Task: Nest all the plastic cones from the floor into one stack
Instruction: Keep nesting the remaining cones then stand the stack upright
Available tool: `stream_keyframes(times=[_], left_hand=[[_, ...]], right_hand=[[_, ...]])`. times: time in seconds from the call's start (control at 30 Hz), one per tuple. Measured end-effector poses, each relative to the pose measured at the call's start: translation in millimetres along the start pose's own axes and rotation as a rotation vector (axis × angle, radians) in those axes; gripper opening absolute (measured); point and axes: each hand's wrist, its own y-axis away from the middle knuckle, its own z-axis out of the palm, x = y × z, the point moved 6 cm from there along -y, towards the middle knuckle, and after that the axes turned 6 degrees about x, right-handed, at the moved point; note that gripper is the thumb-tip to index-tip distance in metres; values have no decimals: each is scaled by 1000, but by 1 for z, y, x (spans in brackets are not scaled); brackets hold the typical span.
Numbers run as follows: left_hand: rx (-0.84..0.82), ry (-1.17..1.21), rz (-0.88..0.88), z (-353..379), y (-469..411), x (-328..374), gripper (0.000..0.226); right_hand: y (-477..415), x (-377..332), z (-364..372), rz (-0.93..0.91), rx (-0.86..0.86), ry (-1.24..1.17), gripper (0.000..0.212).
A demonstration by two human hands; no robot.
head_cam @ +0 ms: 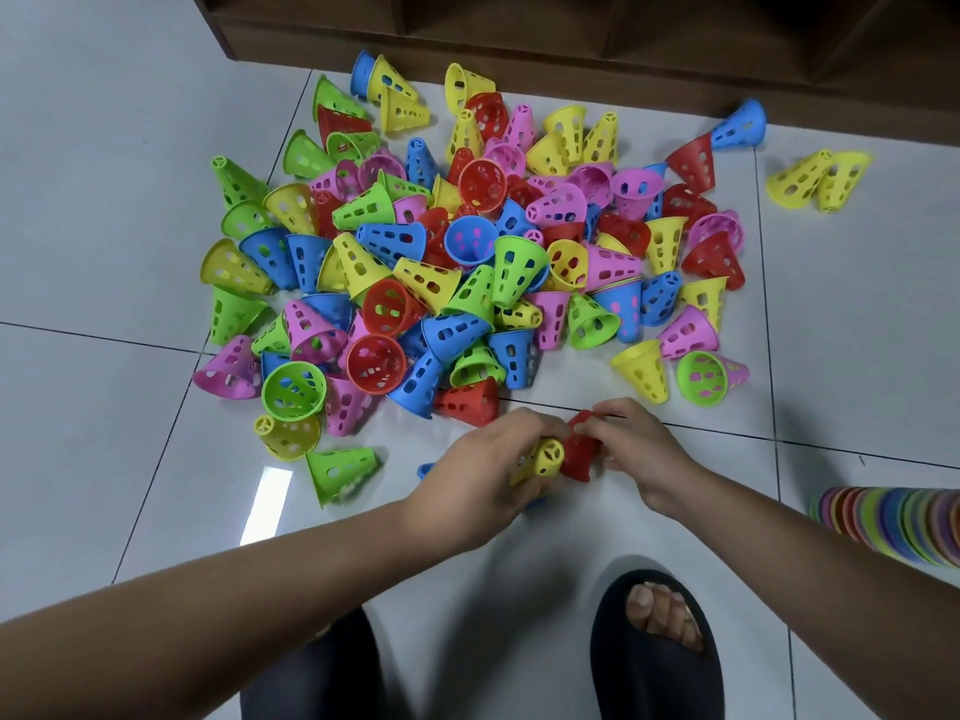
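Just nearer us than the pile of cones [441, 241] on the floor [104, 433], our left hand [483, 459] is curled round a yellow cone [545, 457]. Our right hand [639, 449] pinches a red cone [579, 449] touching it; the red one is blurred. Advice: line up both axes, then push until the rims seat. The stack [893, 522] lies well right of the pile.
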Motion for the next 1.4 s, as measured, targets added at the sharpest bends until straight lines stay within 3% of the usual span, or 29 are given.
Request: stream_keyframes(times=[0.1, 0.2, 0.33, 0.63, 0.77, 0.93, 1.07, 1.13, 1.23, 1.3, 1.4], left_hand=[[-69, -50, 25, 19, 3, -13, 42], [-109, -132, 30, 28, 9, -26, 28], [-151, -180, -54, 30, 12, -43, 39], [34, -277, -79, -8, 49, -52, 58], [-64, -374, -149, -3, 83, -67, 74], [-88, -509, -55, -2, 89, -67, 63], [-198, -611, -52, -8, 97, -84, 77], [-277, -642, -42, -11, 106, -95, 73], [-335, -588, -8, -15, 115, -104, 56], [-355, -576, 16, -18, 115, -104, 53], [-335, -601, 55, -21, 112, -103, 47]], right_hand=[[4, -2, 0, -51, -52, -22, 18], [10, -9, -6, -116, -29, -94, 20], [36, -34, -25, -347, 174, -129, 24], [102, -44, 15, -874, 16, 336, 36], [83, -22, 31, -912, -53, 516, 35], [68, -12, 37, -910, -94, 576, 40], [64, -14, 35, -895, -110, 590, 44], [61, -22, 25, -923, -58, 560, 43], [45, -42, -4, -1020, 224, 604, 43], [27, -55, -27, -980, 438, 724, 51], [0, -64, -55, -876, 564, 842, 66]])
